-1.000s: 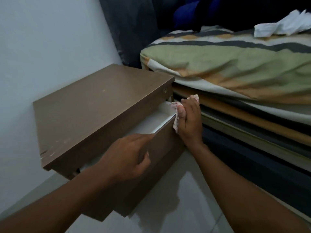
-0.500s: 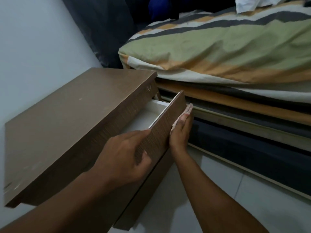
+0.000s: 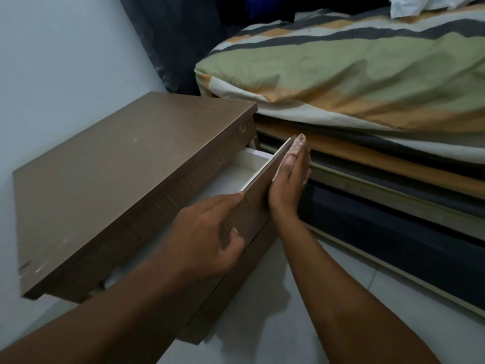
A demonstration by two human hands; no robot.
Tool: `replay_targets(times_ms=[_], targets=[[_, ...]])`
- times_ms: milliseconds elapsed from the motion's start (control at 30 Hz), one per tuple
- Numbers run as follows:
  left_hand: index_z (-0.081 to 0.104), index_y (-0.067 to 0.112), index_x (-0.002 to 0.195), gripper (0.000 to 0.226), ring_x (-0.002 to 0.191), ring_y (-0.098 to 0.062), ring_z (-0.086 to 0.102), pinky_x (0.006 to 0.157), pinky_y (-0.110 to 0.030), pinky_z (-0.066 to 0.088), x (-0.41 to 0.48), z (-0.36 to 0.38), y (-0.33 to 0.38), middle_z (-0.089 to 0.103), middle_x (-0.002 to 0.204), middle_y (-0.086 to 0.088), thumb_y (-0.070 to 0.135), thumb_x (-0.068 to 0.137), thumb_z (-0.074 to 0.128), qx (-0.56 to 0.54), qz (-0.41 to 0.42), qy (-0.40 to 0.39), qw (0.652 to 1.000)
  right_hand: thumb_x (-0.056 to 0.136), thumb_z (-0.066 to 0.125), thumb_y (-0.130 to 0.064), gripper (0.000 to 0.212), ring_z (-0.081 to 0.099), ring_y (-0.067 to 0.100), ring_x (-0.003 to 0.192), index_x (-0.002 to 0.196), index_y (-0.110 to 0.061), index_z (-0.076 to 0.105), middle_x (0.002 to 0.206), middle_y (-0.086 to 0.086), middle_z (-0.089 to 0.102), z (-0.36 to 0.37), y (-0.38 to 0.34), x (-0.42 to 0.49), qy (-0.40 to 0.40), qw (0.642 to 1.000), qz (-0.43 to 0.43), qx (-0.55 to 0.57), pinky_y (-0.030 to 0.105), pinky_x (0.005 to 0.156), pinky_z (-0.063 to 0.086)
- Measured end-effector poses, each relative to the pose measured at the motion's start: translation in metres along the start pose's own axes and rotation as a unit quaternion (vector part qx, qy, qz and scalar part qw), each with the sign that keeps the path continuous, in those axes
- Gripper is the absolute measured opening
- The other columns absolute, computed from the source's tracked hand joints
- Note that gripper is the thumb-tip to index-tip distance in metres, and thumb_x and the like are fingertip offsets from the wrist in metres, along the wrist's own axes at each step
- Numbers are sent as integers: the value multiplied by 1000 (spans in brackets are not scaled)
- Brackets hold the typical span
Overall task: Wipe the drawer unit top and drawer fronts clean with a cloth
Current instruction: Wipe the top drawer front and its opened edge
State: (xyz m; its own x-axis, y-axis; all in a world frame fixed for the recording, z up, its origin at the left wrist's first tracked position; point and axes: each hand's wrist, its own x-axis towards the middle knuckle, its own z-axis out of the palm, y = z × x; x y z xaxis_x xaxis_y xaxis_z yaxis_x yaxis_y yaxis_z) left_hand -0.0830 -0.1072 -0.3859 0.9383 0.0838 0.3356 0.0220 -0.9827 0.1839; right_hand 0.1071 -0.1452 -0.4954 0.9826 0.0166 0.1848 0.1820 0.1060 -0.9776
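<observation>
- The bed (image 3: 341, 82) fills the right side of my view. Its frame runs close alongside the drawer unit, so only a narrow lane is left on that side.
- The drawer unit (image 3: 118, 166) stands against the wall on my left, its brown top bare and facing up at me.
- Its upper drawer is pulled out. The drawer front (image 3: 256, 203) is a long thin board whose long axis runs from near me, low and left, away to the upper right, ending just beside the bed frame.
- My left hand (image 3: 207, 240) is at the near part of that board, fingers curled over its top edge into the drawer and thumb on the outer face, gripping it.
- My right hand (image 3: 288, 185) is the one nearer the far end. It lies flat with straight fingers on the outer face, on the bed side.
- The cloth (image 3: 295, 147) is sandwiched between that palm and the board, a patterned edge showing past the fingertips.
- My judgement: the next stroke has to run along the board's length, back towards me, since the far end is nearly reached. The left grip braces the drawer against the push.
</observation>
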Motion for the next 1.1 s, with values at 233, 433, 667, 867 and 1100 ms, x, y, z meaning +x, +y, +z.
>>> replay_targets(times_ms=[233, 433, 667, 867, 1100], targets=[[54, 6, 140, 59, 125, -19, 59, 101, -39, 49, -2, 0, -1, 61, 137, -6, 27, 85, 60, -31, -7, -38, 999, 103, 18, -54, 53, 28, 21, 149, 155, -48, 4, 167, -7, 14, -3, 2, -65, -53, 991, 120, 34, 57, 118, 29], [19, 32, 157, 70, 148, 2, 18, 122, -27, 19, -24, -9, -10, 25, 162, 13, 61, 95, 36, -91, -54, -103, 989, 91, 13, -76, 79, 2, 14, 156, 157, -34, 4, 169, -6, 6, -8, -14, -141, -149, 983, -105, 16, 47, 126, 8], [6, 39, 156, 75, 147, 10, -1, 121, -24, 11, -68, -29, -32, 6, 162, 27, 69, 93, 32, -102, -118, -160, 975, 105, 21, -39, 53, -5, 15, 156, 151, -43, -4, 168, -9, -6, 15, -5, -102, -127, 991, 45, -10, 57, 125, 10], [2, 33, 158, 83, 148, 8, -8, 122, -26, 7, -67, -25, -35, 0, 165, 21, 71, 92, 34, -70, -112, -169, 977, 99, 13, -62, 66, -7, 21, 156, 158, -36, -5, 169, -4, -10, 25, 1, -194, -198, 971, -136, -14, 51, 126, 1], [4, 32, 159, 84, 149, 7, -4, 120, -25, 10, -67, -23, -36, 4, 165, 21, 74, 92, 34, -61, -108, -149, 981, 104, 23, -33, 55, -6, 11, 156, 153, -41, 0, 169, -7, -4, 33, 2, -128, -110, 993, -38, -4, 54, 126, 7]])
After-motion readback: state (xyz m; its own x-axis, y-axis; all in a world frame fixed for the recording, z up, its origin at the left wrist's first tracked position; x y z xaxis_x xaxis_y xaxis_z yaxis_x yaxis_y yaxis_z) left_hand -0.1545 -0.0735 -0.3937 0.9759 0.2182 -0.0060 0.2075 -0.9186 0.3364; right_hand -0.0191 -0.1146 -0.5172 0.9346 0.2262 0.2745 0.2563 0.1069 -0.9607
